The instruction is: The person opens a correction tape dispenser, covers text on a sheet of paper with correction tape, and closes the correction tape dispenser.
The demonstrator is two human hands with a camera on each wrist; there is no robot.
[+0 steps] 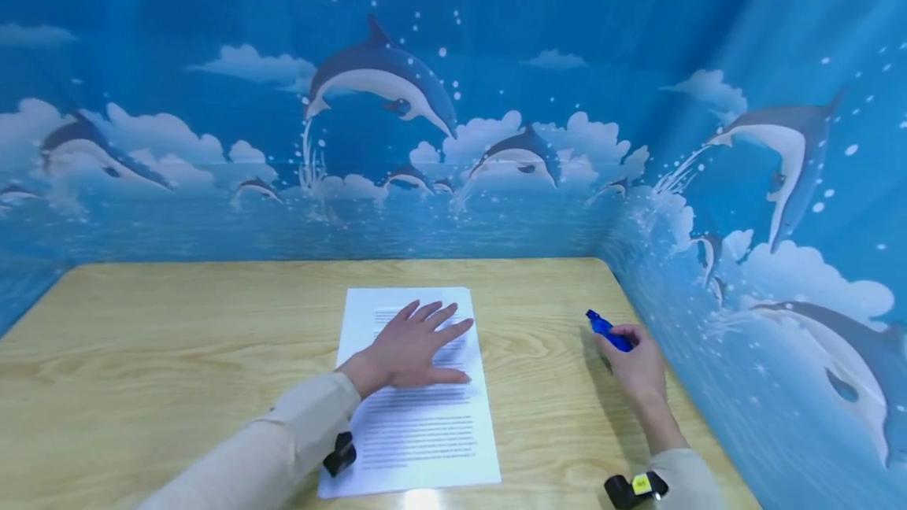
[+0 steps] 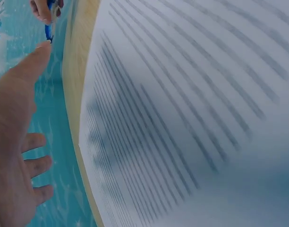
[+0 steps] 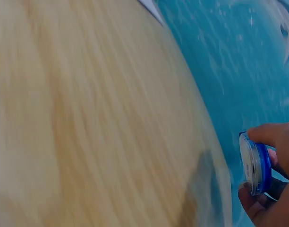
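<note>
A stack of printed paper (image 1: 425, 447) lies on the table, its rows of text also filling much of the left wrist view. Over its upper half, my left hand (image 1: 418, 345) is spread with fingers apart; whether the palm touches the page I cannot tell. To the right, my right hand (image 1: 638, 364) pinches a blue correction tape (image 1: 608, 332) between thumb and fingers, above the table near its right edge. The right wrist view shows the correction tape (image 3: 256, 163) with a clear side and a blue side, partly covered by the fingers.
The light wood-grain table (image 1: 177, 352) has a blue curtain (image 1: 283, 234) with printed dolphins along its back and right side. A small black wrist device (image 1: 340, 455) sits at the left sleeve, over the paper's lower left edge. Another black device (image 1: 634, 489) is at the right sleeve.
</note>
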